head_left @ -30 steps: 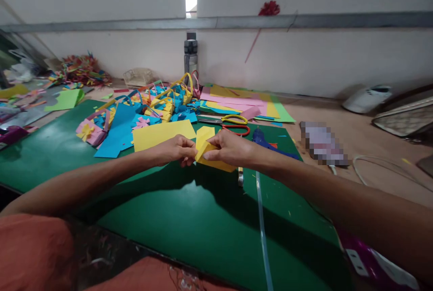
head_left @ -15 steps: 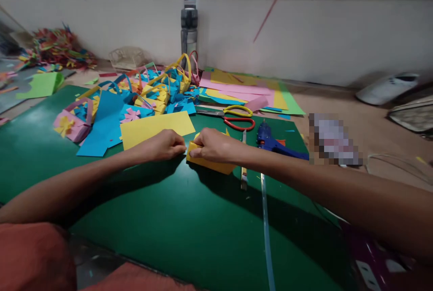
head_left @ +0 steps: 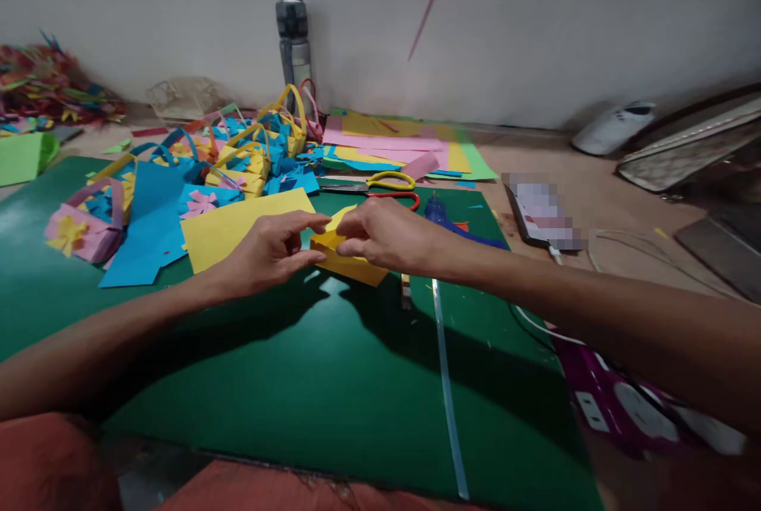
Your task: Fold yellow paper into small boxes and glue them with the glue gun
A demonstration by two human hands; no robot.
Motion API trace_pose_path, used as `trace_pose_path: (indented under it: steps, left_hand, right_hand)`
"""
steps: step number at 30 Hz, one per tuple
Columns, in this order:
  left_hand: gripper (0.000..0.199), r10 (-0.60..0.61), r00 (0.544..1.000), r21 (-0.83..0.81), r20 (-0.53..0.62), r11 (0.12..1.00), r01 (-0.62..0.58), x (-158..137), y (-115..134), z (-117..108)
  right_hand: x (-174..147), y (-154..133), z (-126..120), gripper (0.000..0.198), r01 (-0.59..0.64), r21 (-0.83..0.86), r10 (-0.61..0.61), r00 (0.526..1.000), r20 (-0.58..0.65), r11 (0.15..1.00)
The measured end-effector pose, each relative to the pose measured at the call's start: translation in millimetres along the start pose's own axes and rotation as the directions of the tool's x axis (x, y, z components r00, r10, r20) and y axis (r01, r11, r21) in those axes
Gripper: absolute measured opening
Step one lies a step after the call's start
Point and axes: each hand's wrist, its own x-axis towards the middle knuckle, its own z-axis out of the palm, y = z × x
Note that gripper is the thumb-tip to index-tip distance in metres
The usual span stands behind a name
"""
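Note:
Above the green mat (head_left: 285,400), a folded piece of yellow paper (head_left: 360,272) is held between my two hands. My right hand (head_left: 392,240) has its thumb and fingers closed on the paper's upper part, covering much of it. At the left end, my left hand (head_left: 270,249) has curved fingers, with thumb and forefinger around the paper's corner. A flat yellow sheet (head_left: 238,230) lies behind my left hand. Scissors (head_left: 392,188) with red and yellow handles rest beyond my right hand. A blue glue gun (head_left: 437,211) and a partly covered cutter knife (head_left: 406,293) are close to my right forearm.
Small paper baskets (head_left: 89,218) with flowers and strips crowd the left back. Coloured sheets (head_left: 392,146) are stacked near the wall. A phone (head_left: 538,214) with a cable, a purple power strip (head_left: 600,400) and a clear glue stick (head_left: 445,392) lie at the right.
My left hand has opened from a closed pinch and now reaches around the paper's left end. The paper's upper flap stands more open. The view has shifted to the right.

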Motion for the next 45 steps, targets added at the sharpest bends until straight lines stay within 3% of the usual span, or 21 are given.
trace_pose_path:
  steps: [5,9,11,13,16,19,23,26,30,37,45]
  left_hand:
    - [0.033,0.043,0.999,0.044,-0.018,0.998,-0.042,4.7,16.0,-7.0]
    - [0.034,0.079,0.983,0.123,0.167,0.987,-0.100,12.5,33.0,4.4]
    - [0.031,0.067,0.956,0.296,0.287,0.942,-0.155,17.7,40.3,14.7]
    - [0.019,-0.007,0.941,0.522,0.338,0.834,-0.181,22.8,45.4,23.8]
    - [0.012,-0.058,0.926,0.634,0.373,0.745,-0.209,27.2,46.0,30.2]
    - [0.014,0.076,0.937,0.497,0.341,0.832,-0.248,25.0,39.0,26.1]
    - [0.014,0.262,0.957,0.139,0.124,0.950,-0.278,14.8,31.2,13.9]
    - [0.014,0.253,0.967,-0.056,0.034,0.966,-0.251,8.7,29.5,10.4]
    - [0.019,0.219,0.973,-0.217,0.076,0.956,-0.199,6.1,26.6,13.1]
    - [0.027,0.201,0.966,-0.364,0.164,0.922,-0.130,4.4,21.3,16.0]
    - [0.025,0.325,0.898,-0.278,0.295,0.929,-0.245,6.3,27.1,15.7]
  right_hand:
    - [-43.6,-4.5,-13.2,0.016,-0.149,-0.111,0.131,0.980,-0.152,0.983]
    - [-73.1,-8.6,0.0,0.013,-0.267,-0.230,0.226,0.955,-0.189,0.936]
    - [-83.4,-11.3,11.3,0.016,-0.284,-0.302,0.233,0.953,-0.195,0.910]
    - [-90.7,-13.8,22.8,0.019,-0.282,-0.336,0.219,0.952,-0.214,0.899]
    - [-96.5,-14.2,38.2,0.022,-0.286,-0.296,0.219,0.946,-0.239,0.911]
    - [-97.6,-9.7,50.5,0.019,-0.297,-0.166,0.244,0.929,-0.280,0.940]
    - [-97.3,-3.2,59.0,0.016,-0.176,0.224,0.259,0.864,-0.431,0.959]
    - [-97.5,-2.1,59.4,0.014,-0.095,0.497,0.349,0.823,-0.448,0.863]
    - [-95.2,-2.4,59.2,0.016,-0.037,0.731,0.434,0.825,-0.362,0.681]
    - [-89.9,1.9,64.7,0.035,-0.031,0.847,0.469,0.843,-0.264,0.531]
    - [-89.1,7.1,70.4,0.045,-0.063,0.846,0.461,0.859,-0.224,0.529]
